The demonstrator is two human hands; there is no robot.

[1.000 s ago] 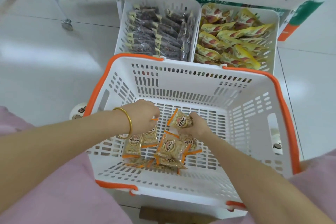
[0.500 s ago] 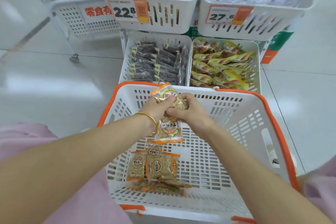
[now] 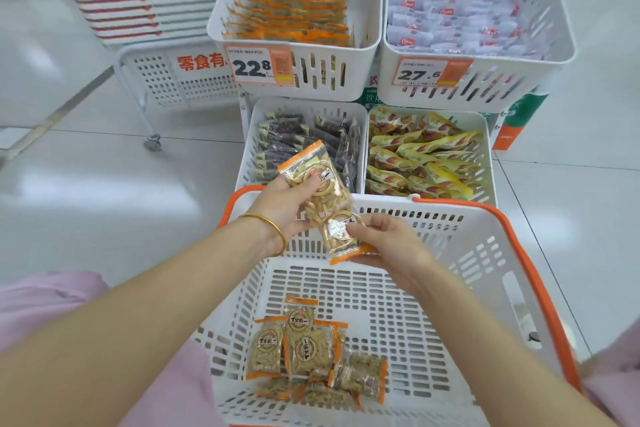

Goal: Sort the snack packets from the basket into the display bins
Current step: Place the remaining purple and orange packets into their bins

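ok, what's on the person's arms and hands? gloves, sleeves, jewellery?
Both forearms are bare, with no gloves and no sleeves in view. The left hand has a thin plain gold bangle at the wrist. The right hand wears nothing visible: no rings, no watch. Pink fabric shows beneath the arms.

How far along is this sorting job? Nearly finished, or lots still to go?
Well along, it seems. The upper left bin already holds many orange-edged packets. The left hand and right hand hold orange-edged packets lifted above the basket, not yet binned. A small cluster of similar packets lies on the basket floor, so a few more trips look likely.
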